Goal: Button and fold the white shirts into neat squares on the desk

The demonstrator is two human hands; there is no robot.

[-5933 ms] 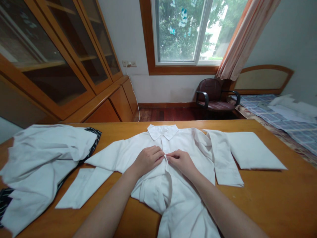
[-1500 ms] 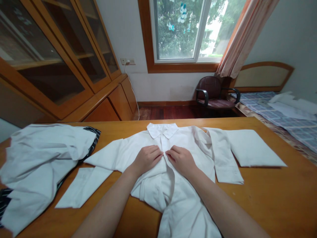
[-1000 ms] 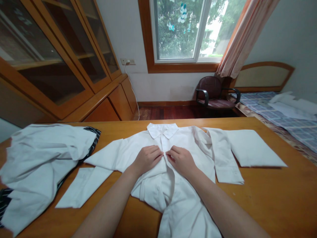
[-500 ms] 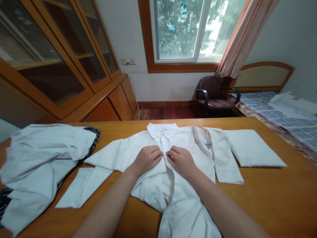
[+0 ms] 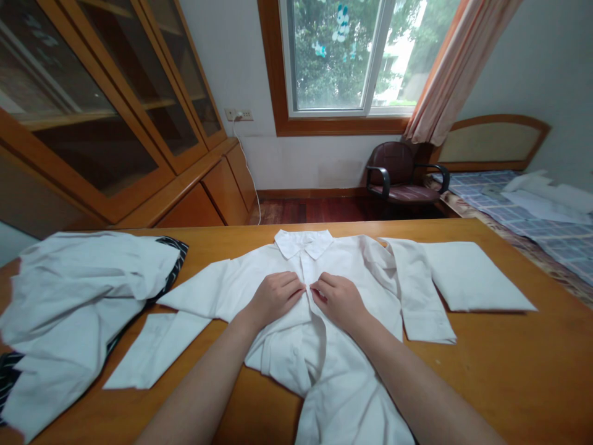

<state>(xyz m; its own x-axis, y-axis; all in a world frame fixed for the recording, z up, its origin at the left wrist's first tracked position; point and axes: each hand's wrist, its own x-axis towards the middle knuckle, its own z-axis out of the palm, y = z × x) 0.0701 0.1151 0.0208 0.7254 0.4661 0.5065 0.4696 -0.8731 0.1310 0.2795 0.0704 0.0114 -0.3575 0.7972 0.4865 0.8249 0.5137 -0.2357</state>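
Note:
A white collared shirt lies front up across the wooden table, its collar toward the far edge and both sleeves spread to the sides. My left hand pinches the front opening from the left, below the collar. From the right, my right hand pinches the other edge of the same opening, fingertips almost meeting the left ones. Any button between the fingers is too small or hidden to make out. Below my hands the two front panels hang apart, and the lower part is bunched toward me.
A heap of white clothing with dark striped fabric lies on the table's left. A folded white cloth rests at the right, beside the shirt's sleeve. Beyond the wooden table stand a glass-door cabinet, an armchair and a bed.

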